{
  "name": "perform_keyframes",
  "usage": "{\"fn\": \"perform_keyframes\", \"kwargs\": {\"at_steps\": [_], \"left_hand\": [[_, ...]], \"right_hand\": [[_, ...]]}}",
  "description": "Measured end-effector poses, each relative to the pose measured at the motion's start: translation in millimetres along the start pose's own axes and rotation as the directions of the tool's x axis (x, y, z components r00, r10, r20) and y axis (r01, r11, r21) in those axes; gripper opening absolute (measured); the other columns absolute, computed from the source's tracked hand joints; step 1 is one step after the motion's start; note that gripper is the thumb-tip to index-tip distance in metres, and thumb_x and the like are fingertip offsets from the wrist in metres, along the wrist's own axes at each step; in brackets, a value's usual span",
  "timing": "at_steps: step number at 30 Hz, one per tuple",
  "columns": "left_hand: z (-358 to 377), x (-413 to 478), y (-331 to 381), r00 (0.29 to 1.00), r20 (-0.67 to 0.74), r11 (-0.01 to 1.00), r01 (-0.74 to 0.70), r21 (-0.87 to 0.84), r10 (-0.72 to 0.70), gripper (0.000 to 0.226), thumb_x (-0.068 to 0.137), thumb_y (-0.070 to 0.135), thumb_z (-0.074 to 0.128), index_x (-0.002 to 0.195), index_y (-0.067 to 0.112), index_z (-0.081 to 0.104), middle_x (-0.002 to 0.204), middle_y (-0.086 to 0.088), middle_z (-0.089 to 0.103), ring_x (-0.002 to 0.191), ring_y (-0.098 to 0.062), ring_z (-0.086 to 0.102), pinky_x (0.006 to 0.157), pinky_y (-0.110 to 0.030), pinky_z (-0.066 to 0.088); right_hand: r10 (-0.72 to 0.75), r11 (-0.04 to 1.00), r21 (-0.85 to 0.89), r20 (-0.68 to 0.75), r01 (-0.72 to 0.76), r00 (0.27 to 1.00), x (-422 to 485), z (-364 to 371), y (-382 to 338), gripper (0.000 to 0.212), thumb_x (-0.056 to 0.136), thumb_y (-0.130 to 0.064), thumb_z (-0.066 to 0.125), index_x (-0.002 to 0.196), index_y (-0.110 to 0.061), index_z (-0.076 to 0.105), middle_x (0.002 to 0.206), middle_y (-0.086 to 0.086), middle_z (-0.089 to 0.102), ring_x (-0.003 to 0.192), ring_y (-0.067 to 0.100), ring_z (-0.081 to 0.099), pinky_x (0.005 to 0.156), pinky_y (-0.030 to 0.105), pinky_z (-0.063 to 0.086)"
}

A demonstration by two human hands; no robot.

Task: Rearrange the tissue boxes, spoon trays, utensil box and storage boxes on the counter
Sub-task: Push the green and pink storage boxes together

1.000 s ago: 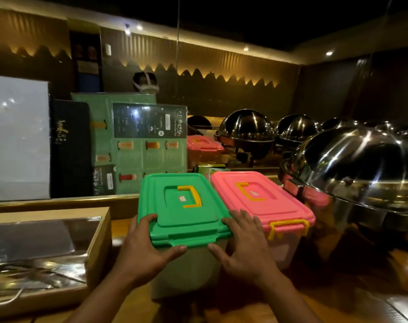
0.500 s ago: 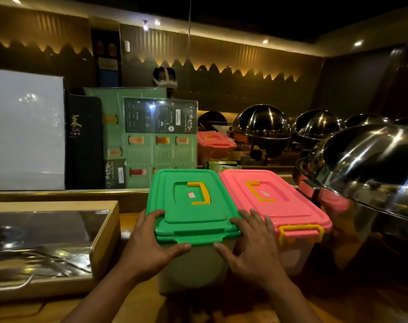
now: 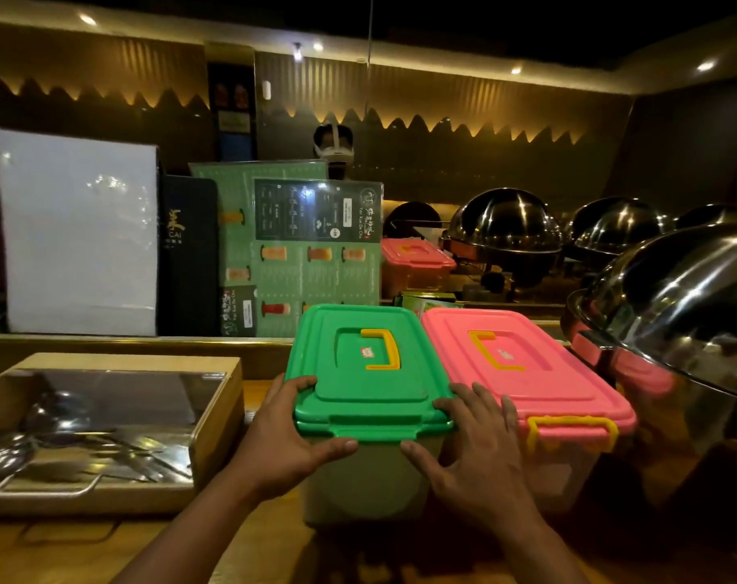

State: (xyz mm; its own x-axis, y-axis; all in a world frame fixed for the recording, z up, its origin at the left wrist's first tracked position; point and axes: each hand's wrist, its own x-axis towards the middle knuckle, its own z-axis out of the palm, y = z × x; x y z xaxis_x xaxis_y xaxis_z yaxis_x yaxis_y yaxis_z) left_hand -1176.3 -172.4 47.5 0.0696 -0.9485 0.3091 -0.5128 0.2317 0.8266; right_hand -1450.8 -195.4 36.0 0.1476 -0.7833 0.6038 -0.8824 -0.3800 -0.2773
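A storage box with a green lid (image 3: pixel 368 364) and yellow handle stands on the wooden counter (image 3: pixel 248 545), touching a storage box with a pink lid (image 3: pixel 522 364) on its right. My left hand (image 3: pixel 288 442) grips the green box's near left corner, thumb along the front. My right hand (image 3: pixel 474 448) grips its near right corner, fingers lying in the seam between the two lids. To the left sits a wooden utensil box (image 3: pixel 215 419) with a clear cover and metal spoons inside.
Large steel chafing domes (image 3: pixel 687 297) crowd the right side, close to the pink box. A second pink-lidded box (image 3: pixel 415 259) stands behind a low ledge. Green menu cards (image 3: pixel 316 250), a black menu and a white board lean upright at the back left.
Both hands stay on the green box's near corners. The box sits about where it was beside the pink one; the view has shifted slightly left.
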Motion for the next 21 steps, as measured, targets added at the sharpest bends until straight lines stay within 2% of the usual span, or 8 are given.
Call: {"fn": "perform_keyframes", "kwargs": {"at_steps": [3, 5, 7, 10, 13, 15, 17, 21], "left_hand": [[0, -2, 3, 1.0, -0.013, 1.0, -0.002, 0.021, 0.002, 0.106, 0.051, 0.061, 0.09, 0.141, 0.034, 0.041, 0.137, 0.016, 0.044, 0.121, -0.007, 0.053, 0.088, -0.017, 0.051], [0, -3, 5, 1.0, -0.007, 1.0, 0.008, 0.022, -0.008, 0.105, 0.054, 0.058, 0.09, 0.143, 0.035, 0.04, 0.139, 0.017, 0.041, 0.122, -0.007, 0.051, 0.087, -0.014, 0.05], [-2, -3, 7, 1.0, 0.023, 0.999, 0.02, 0.034, -0.02, 0.107, 0.056, 0.057, 0.089, 0.146, 0.036, 0.034, 0.145, 0.016, 0.037, 0.127, -0.008, 0.048, 0.095, -0.02, 0.05], [-10, -4, 0, 0.994, 0.094, 0.998, 0.051, 0.048, -0.055, 0.115, 0.058, 0.064, 0.086, 0.151, 0.043, 0.022, 0.156, 0.011, 0.032, 0.139, -0.012, 0.04, 0.11, -0.039, 0.045], [-26, -11, -16, 0.996, 0.083, 0.99, 0.022, 0.136, -0.034, 0.119, 0.055, 0.078, 0.078, 0.151, 0.053, 0.012, 0.164, 0.016, 0.017, 0.15, -0.012, 0.024, 0.117, -0.046, 0.036], [-45, -17, -25, 0.999, 0.044, 0.985, 0.004, 0.172, -0.012, 0.113, 0.061, 0.077, 0.075, 0.151, 0.055, 0.011, 0.166, 0.017, 0.011, 0.152, -0.012, 0.019, 0.117, -0.047, 0.034], [-70, -23, -36, 1.0, -0.015, 0.983, -0.001, 0.186, 0.004, 0.105, 0.069, 0.071, 0.074, 0.152, 0.051, 0.014, 0.166, 0.013, 0.013, 0.149, -0.016, 0.024, 0.115, -0.049, 0.036], [-137, -29, -72, 0.989, -0.149, 0.993, 0.016, 0.121, 0.003, 0.086, 0.074, 0.064, 0.072, 0.146, 0.053, 0.028, 0.157, 0.015, 0.028, 0.138, -0.016, 0.038, 0.104, -0.047, 0.048]], "right_hand": [[0.0, 1.0, -0.023, 0.005, 0.0, 1.0, 0, 1, 0, 0.074, 0.076, -0.087, 0.044, 0.116, -0.028, 0.064, 0.14, 0.003, 0.058, 0.141, 0.027, 0.041, 0.121, 0.054, 0.017], [-0.005, 0.999, -0.034, 0.005, 0.005, 1.0, 0, 1, 2, 0.074, 0.075, -0.085, 0.047, 0.117, -0.027, 0.065, 0.14, 0.005, 0.058, 0.14, 0.029, 0.041, 0.122, 0.054, 0.015], [-0.012, 0.999, -0.035, 0.008, 0.012, 1.0, 2, 0, 2, 0.073, 0.073, -0.081, 0.05, 0.116, -0.024, 0.066, 0.137, 0.008, 0.059, 0.138, 0.031, 0.043, 0.121, 0.056, 0.016], [0.007, 1.0, -0.018, 0.03, -0.007, 1.0, 7, -1, -3, 0.07, 0.075, -0.077, 0.047, 0.112, -0.021, 0.066, 0.132, 0.01, 0.061, 0.133, 0.033, 0.047, 0.117, 0.06, 0.019], [0.009, 0.996, 0.092, -0.047, -0.005, 0.999, 12, -5, -20, 0.061, 0.077, -0.067, 0.052, 0.106, -0.015, 0.066, 0.123, 0.015, 0.063, 0.124, 0.036, 0.054, 0.11, 0.062, 0.029], [-0.062, 0.977, 0.194, -0.168, 0.094, 0.984, 13, -7, -43, 0.053, 0.08, -0.054, 0.058, 0.104, -0.008, 0.068, 0.118, 0.019, 0.063, 0.116, 0.039, 0.057, 0.105, 0.059, 0.037], [-0.141, 0.934, 0.283, -0.265, 0.217, 0.954, 10, -6, -77, 0.041, 0.083, -0.039, 0.064, 0.101, -0.003, 0.069, 0.116, 0.02, 0.063, 0.112, 0.038, 0.058, 0.101, 0.052, 0.043], [-0.229, 0.846, 0.403, -0.318, 0.35, 0.92, 2, 10, -152, 0.02, 0.083, -0.019, 0.07, 0.096, -0.004, 0.07, 0.111, 0.013, 0.063, 0.107, 0.029, 0.061, 0.096, 0.038, 0.047]]}}
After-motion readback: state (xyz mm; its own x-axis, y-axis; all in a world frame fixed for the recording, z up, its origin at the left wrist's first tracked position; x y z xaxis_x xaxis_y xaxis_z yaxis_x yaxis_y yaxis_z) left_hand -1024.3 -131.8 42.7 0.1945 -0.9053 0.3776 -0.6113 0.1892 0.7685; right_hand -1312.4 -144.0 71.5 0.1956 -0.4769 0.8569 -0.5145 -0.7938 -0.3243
